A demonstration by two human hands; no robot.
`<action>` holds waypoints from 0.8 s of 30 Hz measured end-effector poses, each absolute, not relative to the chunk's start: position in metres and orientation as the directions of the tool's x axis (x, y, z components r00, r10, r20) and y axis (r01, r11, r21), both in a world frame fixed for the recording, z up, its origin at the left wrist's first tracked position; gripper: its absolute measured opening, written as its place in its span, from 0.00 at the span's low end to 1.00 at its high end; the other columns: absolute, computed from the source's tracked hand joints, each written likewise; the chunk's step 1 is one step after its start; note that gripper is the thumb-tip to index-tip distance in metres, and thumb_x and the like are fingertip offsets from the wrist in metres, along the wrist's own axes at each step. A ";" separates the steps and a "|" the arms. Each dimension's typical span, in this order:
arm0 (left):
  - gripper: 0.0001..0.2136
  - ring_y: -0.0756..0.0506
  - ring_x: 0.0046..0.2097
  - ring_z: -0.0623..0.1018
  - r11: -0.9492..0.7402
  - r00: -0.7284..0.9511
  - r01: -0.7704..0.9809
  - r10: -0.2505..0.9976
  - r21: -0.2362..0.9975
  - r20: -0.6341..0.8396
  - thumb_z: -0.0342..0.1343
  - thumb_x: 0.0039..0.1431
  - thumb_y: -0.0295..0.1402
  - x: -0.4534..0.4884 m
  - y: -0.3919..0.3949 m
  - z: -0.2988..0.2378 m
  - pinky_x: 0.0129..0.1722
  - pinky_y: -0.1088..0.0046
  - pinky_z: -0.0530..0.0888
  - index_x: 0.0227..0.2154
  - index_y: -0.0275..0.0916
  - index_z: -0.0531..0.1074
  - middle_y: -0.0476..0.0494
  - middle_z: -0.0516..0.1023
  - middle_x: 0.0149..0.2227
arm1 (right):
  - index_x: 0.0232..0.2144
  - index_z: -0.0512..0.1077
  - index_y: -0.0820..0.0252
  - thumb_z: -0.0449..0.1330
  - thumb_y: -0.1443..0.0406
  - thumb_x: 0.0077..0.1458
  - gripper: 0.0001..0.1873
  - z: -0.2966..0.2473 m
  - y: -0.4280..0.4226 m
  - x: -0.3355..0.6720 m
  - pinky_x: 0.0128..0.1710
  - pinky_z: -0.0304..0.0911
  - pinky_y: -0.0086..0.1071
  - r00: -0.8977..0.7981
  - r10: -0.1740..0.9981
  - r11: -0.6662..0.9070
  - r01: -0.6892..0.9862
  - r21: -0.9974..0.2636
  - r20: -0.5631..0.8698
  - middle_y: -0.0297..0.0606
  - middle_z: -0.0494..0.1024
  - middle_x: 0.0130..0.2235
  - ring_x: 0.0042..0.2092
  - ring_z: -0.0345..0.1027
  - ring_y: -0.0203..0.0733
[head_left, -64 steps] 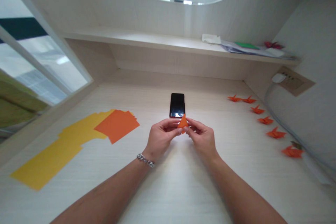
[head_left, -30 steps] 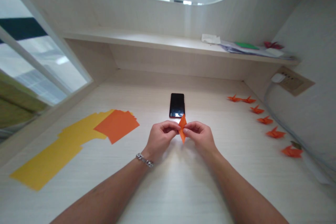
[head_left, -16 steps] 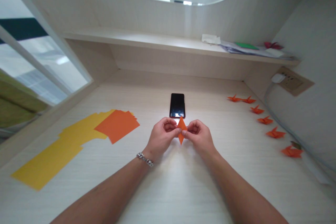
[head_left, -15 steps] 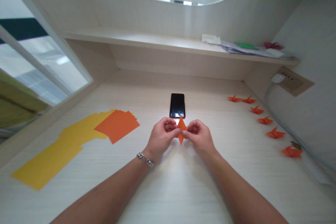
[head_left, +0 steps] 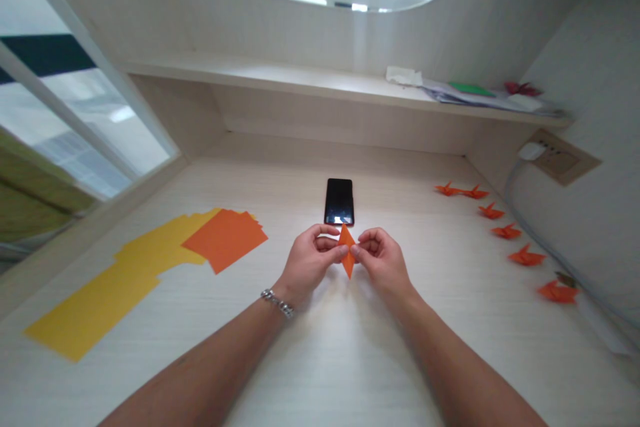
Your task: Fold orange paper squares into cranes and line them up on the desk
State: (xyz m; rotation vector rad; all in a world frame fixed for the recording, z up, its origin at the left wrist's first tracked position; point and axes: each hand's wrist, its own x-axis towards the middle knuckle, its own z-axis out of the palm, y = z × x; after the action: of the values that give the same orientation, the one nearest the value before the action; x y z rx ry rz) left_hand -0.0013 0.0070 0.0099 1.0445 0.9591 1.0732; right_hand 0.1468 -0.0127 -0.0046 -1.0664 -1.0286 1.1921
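A small orange paper (head_left: 347, 237), folded into a narrow diamond, is held upright between my two hands over the desk. My left hand (head_left: 313, 257), with a silver chain bracelet (head_left: 278, 303) at the wrist, pinches its left side between thumb and fingers. On the opposite side my right hand (head_left: 383, 257) pinches the right edge, its thumb near the diamond's middle. The fingertips behind the paper are partly hidden. Just beyond the hands a black phone (head_left: 339, 201) lies flat.
Orange sheets (head_left: 227, 240) overlap fanned yellow sheets (head_left: 145, 247) on the left. Several folded orange paper cranes (head_left: 526, 255) line the right side, beside a grey cable (head_left: 545, 240) running from a wall socket (head_left: 560, 157). A shelf (head_left: 300, 83) with papers spans the back.
The folded diamond has tilted slightly, its lower tip swinging right. My right thumb has shifted a little to the right, while both hands keep hold of the paper.
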 end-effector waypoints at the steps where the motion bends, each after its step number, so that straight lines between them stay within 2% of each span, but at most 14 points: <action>1: 0.19 0.46 0.30 0.80 0.140 0.200 -0.220 0.975 0.965 -0.096 0.69 0.41 0.29 -0.002 0.007 0.010 0.32 0.72 0.75 0.36 0.36 0.67 0.46 0.79 0.26 | 0.32 0.67 0.58 0.69 0.61 0.42 0.17 -0.005 -0.013 0.146 0.28 0.67 0.30 0.075 0.997 0.047 -0.195 -0.980 0.033 0.30 0.74 0.24 0.26 0.70 0.36; 5: 0.20 0.47 0.27 0.79 0.136 0.166 -0.252 0.982 0.958 -0.095 0.70 0.39 0.29 -0.002 0.007 0.012 0.30 0.73 0.74 0.34 0.36 0.66 0.48 0.79 0.24 | 0.35 0.66 0.58 0.69 0.59 0.41 0.20 -0.005 -0.014 0.145 0.30 0.68 0.32 -0.012 1.000 -0.002 -0.205 -0.979 0.000 0.32 0.76 0.26 0.29 0.74 0.41; 9: 0.20 0.48 0.25 0.78 0.140 0.168 -0.255 0.981 0.957 -0.099 0.70 0.38 0.29 -0.001 0.007 0.012 0.28 0.73 0.74 0.33 0.35 0.67 0.48 0.79 0.23 | 0.35 0.66 0.57 0.68 0.60 0.43 0.19 -0.003 -0.016 0.146 0.29 0.68 0.32 -0.023 0.999 0.035 -0.189 -0.981 0.040 0.31 0.75 0.24 0.28 0.73 0.41; 11: 0.19 0.47 0.25 0.78 0.130 0.146 -0.241 0.985 0.962 -0.096 0.70 0.38 0.30 -0.001 0.008 0.011 0.28 0.73 0.74 0.33 0.35 0.68 0.47 0.79 0.23 | 0.34 0.67 0.57 0.68 0.61 0.44 0.16 -0.001 -0.016 0.146 0.30 0.68 0.33 0.035 0.996 0.090 -0.094 -0.991 0.087 0.32 0.75 0.26 0.30 0.73 0.41; 14: 0.17 0.45 0.27 0.80 0.092 0.111 -0.186 0.991 0.978 -0.072 0.69 0.40 0.32 -0.002 0.008 0.008 0.30 0.71 0.75 0.33 0.35 0.70 0.45 0.80 0.25 | 0.29 0.73 0.58 0.67 0.61 0.45 0.09 0.000 -0.018 0.148 0.32 0.69 0.33 0.158 0.962 0.196 0.165 -0.967 0.222 0.37 0.76 0.32 0.34 0.71 0.41; 16: 0.15 0.44 0.31 0.80 0.041 0.124 -0.157 0.992 0.987 -0.022 0.68 0.42 0.34 -0.001 0.007 0.007 0.33 0.69 0.76 0.32 0.34 0.73 0.42 0.81 0.28 | 0.29 0.77 0.57 0.65 0.62 0.48 0.06 0.000 -0.018 0.149 0.33 0.68 0.33 0.155 0.946 0.239 0.268 -0.933 0.286 0.39 0.76 0.35 0.35 0.71 0.41; 20: 0.10 0.42 0.38 0.80 -0.108 0.203 -0.057 0.972 0.993 0.117 0.64 0.49 0.36 0.000 0.002 0.007 0.41 0.68 0.75 0.33 0.36 0.79 0.41 0.82 0.36 | 0.39 0.79 0.56 0.61 0.59 0.54 0.12 -0.002 -0.015 0.151 0.37 0.69 0.36 0.060 0.970 0.223 0.184 -0.957 0.238 0.42 0.79 0.40 0.40 0.72 0.44; 24: 0.09 0.43 0.38 0.79 -0.218 0.235 0.123 0.954 0.968 0.185 0.58 0.56 0.37 0.001 -0.002 0.009 0.40 0.70 0.74 0.34 0.39 0.80 0.42 0.81 0.36 | 0.40 0.78 0.58 0.60 0.54 0.53 0.17 -0.005 -0.012 0.152 0.41 0.69 0.39 -0.016 0.990 0.138 0.051 -0.989 0.138 0.41 0.81 0.39 0.41 0.73 0.47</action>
State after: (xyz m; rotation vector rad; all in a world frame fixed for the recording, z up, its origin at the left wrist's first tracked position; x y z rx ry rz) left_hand 0.0010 -0.0022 0.0095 1.5674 1.0406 1.1103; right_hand 0.1520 -0.0118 -0.0049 -1.1381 -1.3186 1.0898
